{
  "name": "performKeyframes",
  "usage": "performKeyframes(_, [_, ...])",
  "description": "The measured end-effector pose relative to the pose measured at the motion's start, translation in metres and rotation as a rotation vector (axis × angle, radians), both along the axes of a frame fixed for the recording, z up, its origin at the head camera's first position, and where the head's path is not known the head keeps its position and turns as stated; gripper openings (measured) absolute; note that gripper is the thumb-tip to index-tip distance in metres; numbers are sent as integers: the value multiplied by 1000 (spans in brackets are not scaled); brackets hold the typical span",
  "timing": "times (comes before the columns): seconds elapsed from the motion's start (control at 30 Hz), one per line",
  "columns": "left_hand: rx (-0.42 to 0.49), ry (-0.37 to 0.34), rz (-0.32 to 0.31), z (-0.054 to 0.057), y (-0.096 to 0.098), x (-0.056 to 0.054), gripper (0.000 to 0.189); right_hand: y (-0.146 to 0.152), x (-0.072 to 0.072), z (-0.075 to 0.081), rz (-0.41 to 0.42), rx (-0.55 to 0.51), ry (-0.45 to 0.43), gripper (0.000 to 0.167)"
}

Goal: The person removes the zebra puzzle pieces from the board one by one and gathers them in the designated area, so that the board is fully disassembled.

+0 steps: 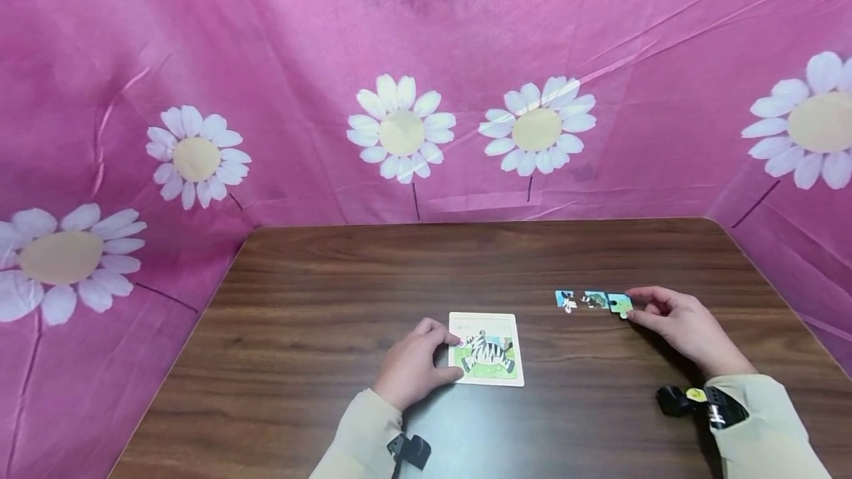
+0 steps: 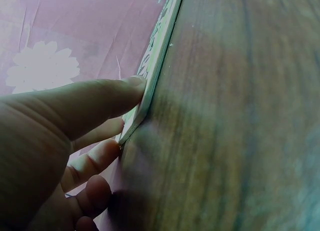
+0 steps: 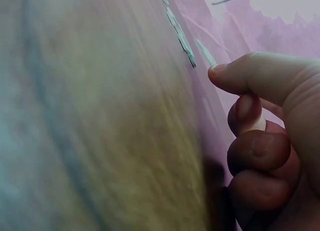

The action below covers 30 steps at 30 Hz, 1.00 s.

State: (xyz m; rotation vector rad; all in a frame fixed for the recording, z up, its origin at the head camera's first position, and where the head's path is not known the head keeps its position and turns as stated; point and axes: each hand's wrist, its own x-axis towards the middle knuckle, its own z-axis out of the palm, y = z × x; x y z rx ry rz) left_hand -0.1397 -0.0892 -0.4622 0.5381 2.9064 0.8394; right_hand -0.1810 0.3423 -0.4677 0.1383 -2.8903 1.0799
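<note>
A small square zebra puzzle [image 1: 488, 355] lies flat on the table in its pale wooden tray [image 1: 519, 381]. Bare pale backing shows along the upper part of the picture. At the tray's left side is my left hand [image 1: 414, 367], its thumb and a finger spread apart and touching the edge; the left wrist view shows the thumb [image 2: 112, 93] laid against the rim. To the right, my right hand [image 1: 685, 327] pinches a blue-green puzzle piece [image 1: 620, 304] between thumb and finger. In the right wrist view this piece [image 3: 204, 52] is tilted and slightly raised off the table.
Two loose puzzle pieces lie left of the right hand: one with a black-and-white figure [image 1: 566, 301] and one with a dark animal picture [image 1: 595, 300]. The brown wooden table [image 1: 319, 331] meets a pink cloth [image 1: 299, 94] with white daisies behind and at the sides.
</note>
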Motion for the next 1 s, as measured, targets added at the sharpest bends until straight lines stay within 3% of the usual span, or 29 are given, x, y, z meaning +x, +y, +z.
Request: performKeyframes(1.0, [-5, 7, -1, 0, 0, -1, 41, 17, -8, -3, -23, 87, -16, 39])
